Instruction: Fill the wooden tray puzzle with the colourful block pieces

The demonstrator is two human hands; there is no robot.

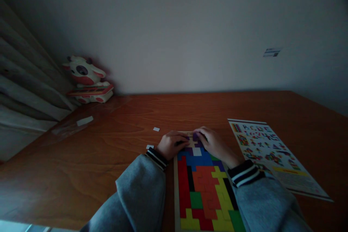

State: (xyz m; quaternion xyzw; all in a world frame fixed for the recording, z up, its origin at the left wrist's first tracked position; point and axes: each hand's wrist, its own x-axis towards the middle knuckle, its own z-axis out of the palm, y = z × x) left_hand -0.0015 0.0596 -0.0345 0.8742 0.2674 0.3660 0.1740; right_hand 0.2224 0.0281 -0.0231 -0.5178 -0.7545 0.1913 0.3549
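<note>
A wooden tray [176, 195] full of flat coloured blocks lies on the table, with red, orange, yellow, blue, green and black pieces fitted together. At its far end, my left hand [172, 144] rests over the left edge, fingers bent on a small purple piece or beside it; its fingertips are too dark to read. My right hand [213, 144] comes from the right, thumb and fingers pinched on a purple block [195, 136] at the far edge. Between the hands, bare tray floor and a white square [197, 151] show.
A printed pattern sheet [274, 152] lies to the right of the tray. Small white pieces [156, 129] are left of the tray. A cow-shaped toy [91, 83] stands at the back left by a curtain [24, 65]. A wall rises behind the table [108, 159].
</note>
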